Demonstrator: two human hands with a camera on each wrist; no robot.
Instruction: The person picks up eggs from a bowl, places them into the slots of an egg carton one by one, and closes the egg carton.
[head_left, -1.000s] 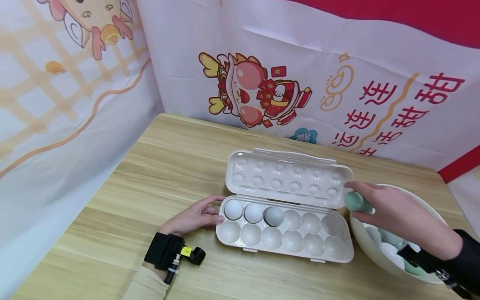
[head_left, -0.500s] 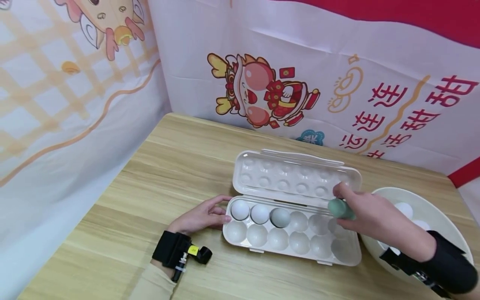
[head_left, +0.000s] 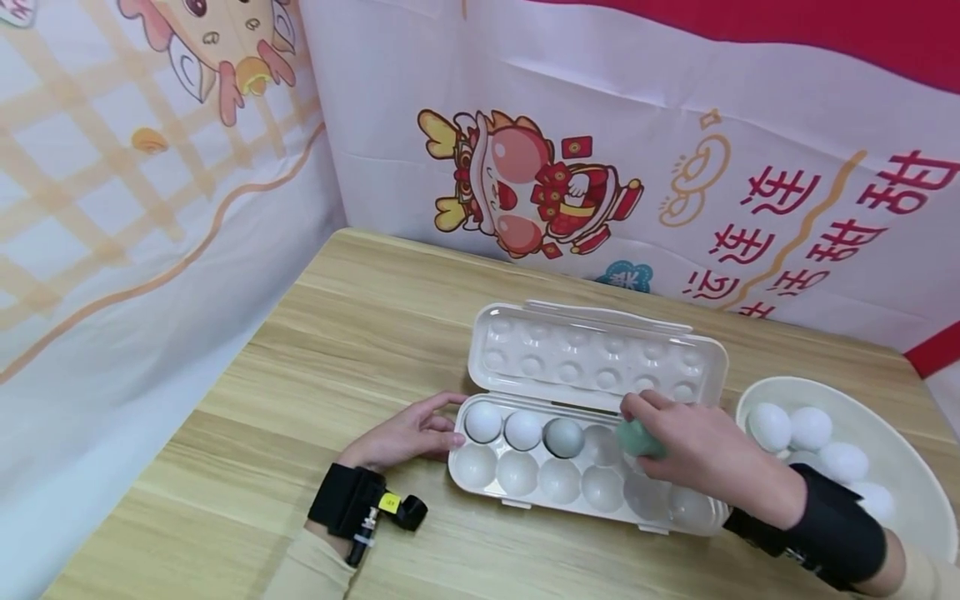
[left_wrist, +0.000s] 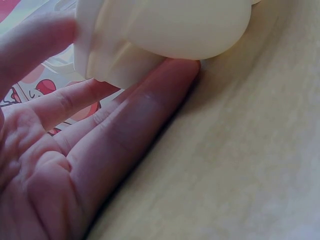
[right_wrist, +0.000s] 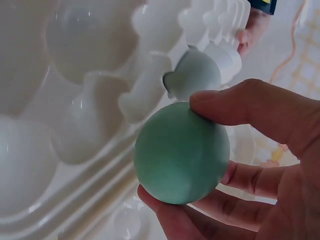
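Note:
A cream plastic egg box (head_left: 555,479) lies with its lid (head_left: 596,354) folded back. Two white eggs (head_left: 522,430) and a pale grey-green egg (head_left: 563,437) sit in the left cups of its back row. My right hand (head_left: 693,442) pinches a green egg (right_wrist: 182,152) between thumb and fingers, above the back row, right of the pale egg. In the right wrist view this egg is held apart from the cups. At the box's left end my left hand (head_left: 408,433) holds the edge, its thumb at the rim and a finger (left_wrist: 135,122) under the box.
A cream bowl (head_left: 926,487) stands right of the box with several white eggs (head_left: 810,429) in it, partly hidden by my right forearm. Wooden tabletop (head_left: 300,367) extends left of the box. Printed cloth (head_left: 375,75) hangs behind the table.
My right hand has carried the green egg leftward from beside the bowl to over the box's back row. My left hand stays at the box's left end. The head view has shifted slightly.

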